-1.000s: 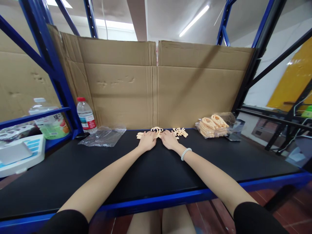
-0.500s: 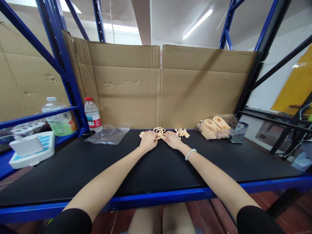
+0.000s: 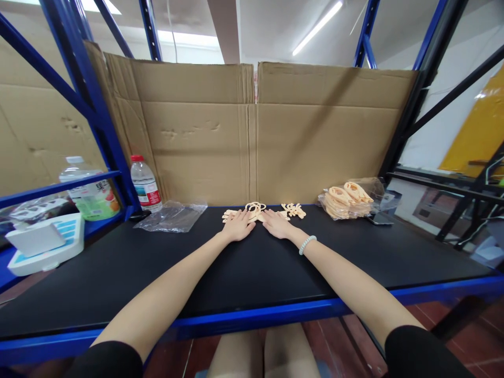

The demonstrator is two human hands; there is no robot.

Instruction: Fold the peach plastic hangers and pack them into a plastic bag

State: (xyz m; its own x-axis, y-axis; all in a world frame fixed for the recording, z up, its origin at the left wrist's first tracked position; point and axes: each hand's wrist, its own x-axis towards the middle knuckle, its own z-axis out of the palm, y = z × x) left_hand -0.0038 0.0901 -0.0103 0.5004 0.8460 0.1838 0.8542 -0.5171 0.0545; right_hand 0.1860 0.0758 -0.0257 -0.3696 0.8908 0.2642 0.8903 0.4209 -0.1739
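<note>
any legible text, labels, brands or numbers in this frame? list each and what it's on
"果" is the only character that reads, on the green label of the large bottle behind the blue rail at left; the rest of that label is blurred.
Small water bottle, red-and-white label: print too small to read.
White and blue device at far left: markings blurred.
Bag of tan pieces at right: no print visible.
Cardboard panels: no print visible.

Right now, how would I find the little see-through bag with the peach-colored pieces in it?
Start at the big cardboard wall behind the black table and follow its bottom edge to the right end. The clear bag of peach pieces sits there, beside a dark phone. Unlike the flat empty plastic bag on the left, it is plump and full, and unlike the loose pieces by the hands, its pieces are wrapped.
</note>
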